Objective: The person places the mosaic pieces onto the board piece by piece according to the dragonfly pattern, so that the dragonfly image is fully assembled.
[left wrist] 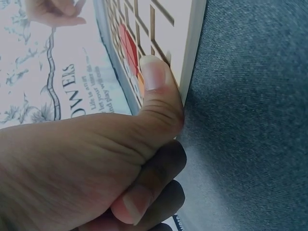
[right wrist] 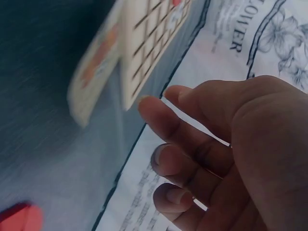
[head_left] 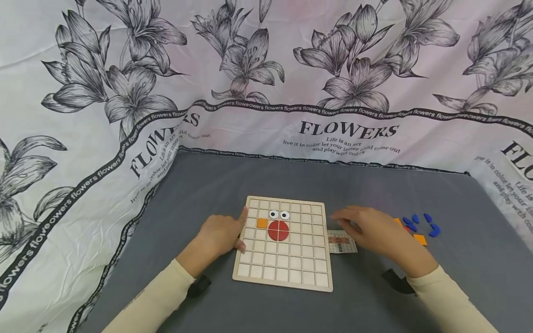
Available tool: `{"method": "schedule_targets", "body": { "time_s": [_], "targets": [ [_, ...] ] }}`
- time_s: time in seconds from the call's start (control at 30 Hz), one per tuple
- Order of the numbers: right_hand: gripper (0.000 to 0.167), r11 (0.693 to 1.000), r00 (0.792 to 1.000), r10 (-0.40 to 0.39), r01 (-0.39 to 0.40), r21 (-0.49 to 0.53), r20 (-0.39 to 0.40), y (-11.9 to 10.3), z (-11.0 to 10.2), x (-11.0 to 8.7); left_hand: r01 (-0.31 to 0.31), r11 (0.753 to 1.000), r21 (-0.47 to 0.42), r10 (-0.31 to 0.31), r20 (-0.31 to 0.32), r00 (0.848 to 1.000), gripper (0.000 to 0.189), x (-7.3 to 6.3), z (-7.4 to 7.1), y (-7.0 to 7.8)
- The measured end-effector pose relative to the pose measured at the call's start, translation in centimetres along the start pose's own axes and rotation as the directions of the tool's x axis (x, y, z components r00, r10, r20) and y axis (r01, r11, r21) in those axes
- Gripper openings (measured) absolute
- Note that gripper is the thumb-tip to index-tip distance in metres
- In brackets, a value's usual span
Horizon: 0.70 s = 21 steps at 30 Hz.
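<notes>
A wooden grid board (head_left: 308,264) lies on the grey cloth. Its upper left cells hold two round eye pieces (head_left: 273,214), an orange square tile (head_left: 262,223) and a red circle (head_left: 274,226) of quarter tiles. My left hand (head_left: 220,233) grips the board's left edge. The thumb (left wrist: 155,79) presses on the rim while other fingers curl below it. My right hand (head_left: 368,229) hovers right of the board, fingers loosely bent, holding nothing. Below it, a printed pattern card (head_left: 343,245) pokes out beside the board's right edge, partly hidden by that hand.
Several loose blue curved pieces (head_left: 435,230) and an orange tile (head_left: 420,239) lie on the cloth at the right. A red piece (right wrist: 21,220) shows low in the right wrist view. White flower-printed fabric (head_left: 250,129) borders the back and sides.
</notes>
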State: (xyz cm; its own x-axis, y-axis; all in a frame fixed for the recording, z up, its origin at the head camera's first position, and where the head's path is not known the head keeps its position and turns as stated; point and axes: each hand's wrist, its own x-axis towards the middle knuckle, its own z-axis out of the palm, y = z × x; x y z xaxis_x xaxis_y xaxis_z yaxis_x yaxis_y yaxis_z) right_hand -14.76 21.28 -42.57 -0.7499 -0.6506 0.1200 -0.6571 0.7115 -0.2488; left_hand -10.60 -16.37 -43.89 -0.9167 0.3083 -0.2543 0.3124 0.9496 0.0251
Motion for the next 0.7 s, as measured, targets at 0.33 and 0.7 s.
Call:
{"method": "schedule_targets", "body": {
  "time_s": [0.33,0.7],
  "targets": [
    [0.029,0.993,0.991,0.117,-0.118,-0.014,-0.067,3.1,-0.8,-3.8,0.007,1.000,-0.002,-0.007,0.003,1.000,0.105,-0.1,0.1,-0.1],
    [0.029,0.980,0.978,0.188,-0.193,-0.052,-0.089,6.3,-0.9,-7.0,0.001,0.999,-0.033,-0.001,0.008,1.000,0.104,-0.1,0.3,-0.2]
  ]
}}
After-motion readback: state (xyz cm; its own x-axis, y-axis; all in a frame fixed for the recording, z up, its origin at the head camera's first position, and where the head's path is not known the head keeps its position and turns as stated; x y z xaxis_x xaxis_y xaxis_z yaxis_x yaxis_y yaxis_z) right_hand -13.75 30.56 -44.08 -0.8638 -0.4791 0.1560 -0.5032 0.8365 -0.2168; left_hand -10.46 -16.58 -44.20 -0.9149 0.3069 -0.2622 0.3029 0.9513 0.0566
